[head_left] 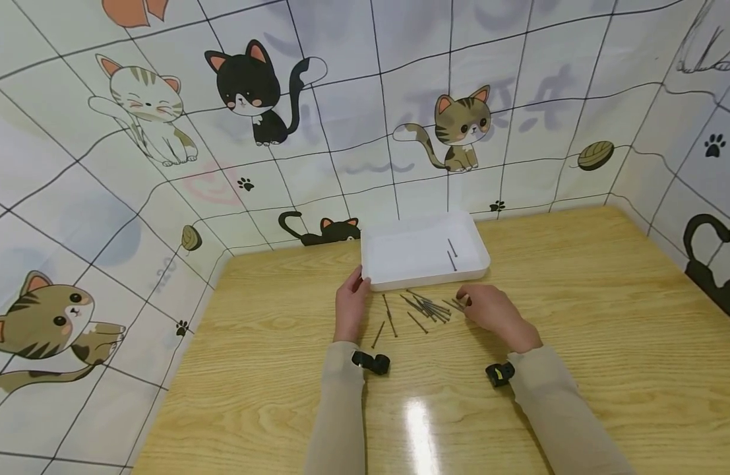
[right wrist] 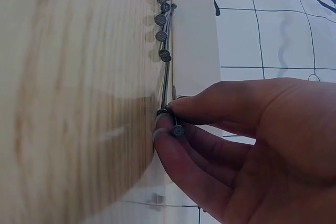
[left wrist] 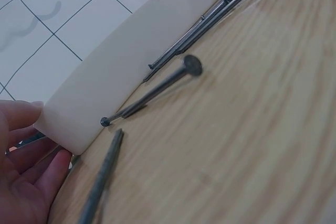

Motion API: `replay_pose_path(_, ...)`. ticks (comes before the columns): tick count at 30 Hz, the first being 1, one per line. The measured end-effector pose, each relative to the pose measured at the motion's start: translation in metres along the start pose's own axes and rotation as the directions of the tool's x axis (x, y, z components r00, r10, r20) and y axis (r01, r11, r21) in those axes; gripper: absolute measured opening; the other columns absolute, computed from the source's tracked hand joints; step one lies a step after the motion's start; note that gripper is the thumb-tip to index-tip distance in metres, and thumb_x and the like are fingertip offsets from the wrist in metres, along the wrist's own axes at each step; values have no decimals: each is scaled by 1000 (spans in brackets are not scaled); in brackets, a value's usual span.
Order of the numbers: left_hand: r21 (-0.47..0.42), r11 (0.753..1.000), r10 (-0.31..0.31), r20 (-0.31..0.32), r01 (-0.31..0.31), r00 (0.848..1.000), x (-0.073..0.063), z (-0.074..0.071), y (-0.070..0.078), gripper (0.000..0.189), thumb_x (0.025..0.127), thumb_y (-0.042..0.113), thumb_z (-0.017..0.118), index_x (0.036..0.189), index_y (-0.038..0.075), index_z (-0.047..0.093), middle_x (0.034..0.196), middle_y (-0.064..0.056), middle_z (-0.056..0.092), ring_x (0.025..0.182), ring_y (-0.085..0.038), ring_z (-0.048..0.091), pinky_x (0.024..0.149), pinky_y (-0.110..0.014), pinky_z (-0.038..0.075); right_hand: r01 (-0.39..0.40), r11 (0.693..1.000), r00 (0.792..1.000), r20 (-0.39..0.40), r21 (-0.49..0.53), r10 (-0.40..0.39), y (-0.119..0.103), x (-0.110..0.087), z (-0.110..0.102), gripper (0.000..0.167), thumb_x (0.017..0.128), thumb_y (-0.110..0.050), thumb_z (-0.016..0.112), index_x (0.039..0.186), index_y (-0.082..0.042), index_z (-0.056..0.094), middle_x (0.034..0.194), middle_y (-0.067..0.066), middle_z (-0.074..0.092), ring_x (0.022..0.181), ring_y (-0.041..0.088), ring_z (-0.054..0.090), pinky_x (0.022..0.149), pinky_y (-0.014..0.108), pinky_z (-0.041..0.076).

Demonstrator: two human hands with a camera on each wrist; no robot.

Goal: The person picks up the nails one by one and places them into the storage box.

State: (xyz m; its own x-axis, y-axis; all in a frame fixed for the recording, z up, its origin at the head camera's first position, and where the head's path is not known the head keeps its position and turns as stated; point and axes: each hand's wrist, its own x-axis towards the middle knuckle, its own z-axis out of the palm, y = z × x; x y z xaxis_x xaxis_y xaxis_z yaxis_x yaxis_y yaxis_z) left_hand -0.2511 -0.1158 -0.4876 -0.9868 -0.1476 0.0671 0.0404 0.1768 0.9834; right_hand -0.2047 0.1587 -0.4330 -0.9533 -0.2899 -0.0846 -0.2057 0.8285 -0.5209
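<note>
My left hand [head_left: 351, 307] holds the front left corner of a white tray [head_left: 376, 285], its thumb and fingers around the wall in the left wrist view. Two nails [head_left: 452, 260] lie inside the tray toward its right end. In front of it, several dark steel nails [head_left: 430, 310] are heaped on the table, heads mostly toward the right. My right hand [head_left: 492, 310] is just right of the heap. Thumb and forefinger pinch a nail [right wrist: 167, 85] near its head in the right wrist view, and another nail head [right wrist: 178, 130] shows between the fingers.
A few loose nails [head_left: 390, 316] lie left of the heap, near my left hand. The wooden table [head_left: 270, 396] meets a cloth wall [head_left: 341, 86] printed with cats, right behind the tray. More printed cloth stands at both sides.
</note>
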Motion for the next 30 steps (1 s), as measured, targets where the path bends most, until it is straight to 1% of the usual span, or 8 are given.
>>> replay_pose_path(4, 0, 1000, 2, -1, -2, 1000, 0, -1, 0, 44, 90, 26, 53, 132, 17, 45, 129, 3, 48, 115, -10, 44, 94, -30, 36, 1, 1000, 1000, -2, 2, -1, 0, 1, -1, 29, 83, -1, 53, 112, 1, 56, 91, 14, 61, 77, 25, 56, 58, 34, 44)
replay_pose_path(10, -2, 1000, 5, 4, -5, 1000, -1, -2, 1, 44, 90, 26, 54, 132, 17, 45, 130, 3, 48, 115, -12, 44, 94, -31, 37, 2, 1000, 1000, -17, 16, -2, 1, 1, -3, 38, 81, 0, 51, 120, 3, 51, 90, 13, 60, 72, 22, 53, 57, 32, 42)
replay_pose_path(16, -4, 1000, 3, 4, -3, 1000, -1, -1, 1, 45, 90, 26, 54, 132, 15, 45, 129, 3, 48, 115, -11, 45, 93, -31, 38, 15, 999, 999, -34, 42, -13, 2, 1, -3, 42, 81, 0, 50, 124, 2, 47, 82, 8, 57, 62, 18, 46, 51, 29, 37)
replay_pose_path(22, -10, 1000, -9, 9, 9, 1000, 1, -2, -1, 45, 90, 28, 54, 133, 18, 45, 128, 5, 48, 115, -9, 45, 93, -28, 37, 20, 998, 998, -56, 53, -17, 2, 1, -5, 45, 80, 0, 52, 125, 1, 47, 84, 9, 57, 65, 19, 48, 53, 30, 39)
replay_pose_path(27, -13, 1000, -3, 5, 3, 1000, 1, -1, 0, 44, 90, 27, 54, 132, 18, 46, 129, 2, 49, 114, -11, 45, 93, -29, 38, 10, 997, 997, -81, 82, -3, 3, 3, -4, 46, 81, 0, 50, 126, 0, 45, 81, 8, 57, 60, 18, 47, 51, 29, 38)
replay_pose_path(30, -21, 1000, -3, 7, 3, 1000, 1, -1, 1, 44, 90, 26, 54, 132, 17, 46, 129, 1, 49, 115, -11, 45, 93, -30, 38, 9, 996, 995, -100, 86, -1, 4, 4, -5, 44, 82, 0, 49, 126, 1, 46, 82, 9, 58, 60, 18, 47, 50, 29, 37)
